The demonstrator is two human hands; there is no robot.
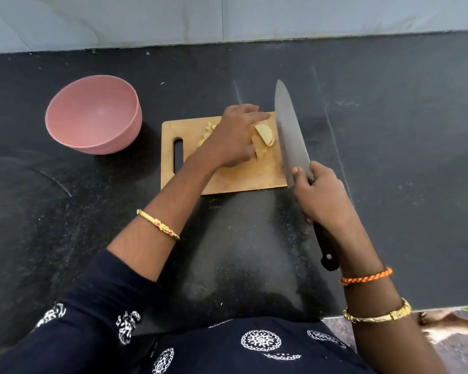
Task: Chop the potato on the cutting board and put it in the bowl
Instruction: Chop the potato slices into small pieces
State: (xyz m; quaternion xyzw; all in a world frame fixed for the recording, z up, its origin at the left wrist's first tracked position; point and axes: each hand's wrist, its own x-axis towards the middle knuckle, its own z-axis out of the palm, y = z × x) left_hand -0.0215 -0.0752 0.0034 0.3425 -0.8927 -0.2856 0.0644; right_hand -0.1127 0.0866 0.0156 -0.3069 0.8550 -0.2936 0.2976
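Left hand [235, 136] fingers curled on potato [264, 139] on cutting board [227, 182], right hand [322, 195] gripping knife [289, 136]

Lighting: soft, even daylight is given; no harsh glare is recorded. Reflection: a pale, hazy sheen is seen on the dark bench [243, 238] below the cutting board [227, 179]. Shadows: faint and diffuse, noted beside the bowl [92, 114]. Distortion: straight edges are bowed by the wide-angle lens. Sharpness: the centre is rendered fairly crisp; corners are slightly softened.
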